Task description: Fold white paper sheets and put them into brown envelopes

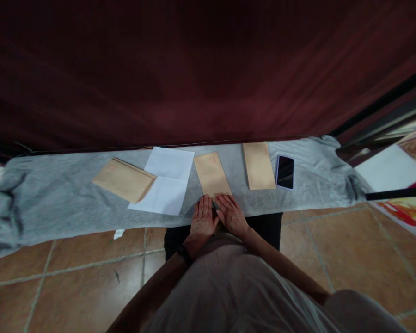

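A brown paper envelope (pixel 212 173) lies on the grey cloth in front of me, slightly slanted. Both hands rest flat on its near end, side by side. My left hand (pixel 204 217) has its fingers stretched forward over the near left corner, and a dark band circles that wrist. My right hand (pixel 232 215) presses beside it on the near right corner, fingers extended. The part of the envelope under my palms is hidden. To the left, a stack of brown envelopes (pixel 123 179) partly covers some white sheets of paper (pixel 166 180). More brown envelopes (pixel 259 166) lie to the right.
A phone (pixel 285 172) with a pale purple edge lies right of the right-hand envelopes. The grey cloth (pixel 65 199) covers a narrow surface against a dark red panel (pixel 208 83). A white board or sheet (pixel 390 169) sits at far right, above the tiled floor (pixel 90 277).
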`<state>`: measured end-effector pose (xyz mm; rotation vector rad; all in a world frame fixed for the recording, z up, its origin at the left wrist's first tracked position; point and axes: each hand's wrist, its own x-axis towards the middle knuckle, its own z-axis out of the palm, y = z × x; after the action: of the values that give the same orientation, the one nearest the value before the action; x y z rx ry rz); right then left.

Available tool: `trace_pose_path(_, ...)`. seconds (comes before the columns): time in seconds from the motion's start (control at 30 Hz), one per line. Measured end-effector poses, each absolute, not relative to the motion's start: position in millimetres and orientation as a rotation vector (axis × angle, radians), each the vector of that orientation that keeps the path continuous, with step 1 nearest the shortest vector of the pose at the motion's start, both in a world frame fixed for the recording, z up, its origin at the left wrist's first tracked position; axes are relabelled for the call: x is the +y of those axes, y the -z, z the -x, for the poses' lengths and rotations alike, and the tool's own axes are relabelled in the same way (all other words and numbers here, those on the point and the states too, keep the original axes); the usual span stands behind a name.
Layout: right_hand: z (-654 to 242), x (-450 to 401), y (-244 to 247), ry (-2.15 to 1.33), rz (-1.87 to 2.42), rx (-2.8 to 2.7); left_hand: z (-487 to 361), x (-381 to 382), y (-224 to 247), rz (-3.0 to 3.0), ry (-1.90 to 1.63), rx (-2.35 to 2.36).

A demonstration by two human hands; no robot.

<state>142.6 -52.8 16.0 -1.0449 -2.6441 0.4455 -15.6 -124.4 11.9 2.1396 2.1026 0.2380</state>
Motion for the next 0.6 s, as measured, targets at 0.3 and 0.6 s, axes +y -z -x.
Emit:
trace_pose_path(0.3,-156,-44,-10,-0.387,1.192,-2.580,20,-124,-15,-2.071,-0.290,2.154)
trace_pose_path(0.6,-155,-47,-4,-0.312,1.229,-2.558,15,-98,-15,-1.372,-0.900,2.012)
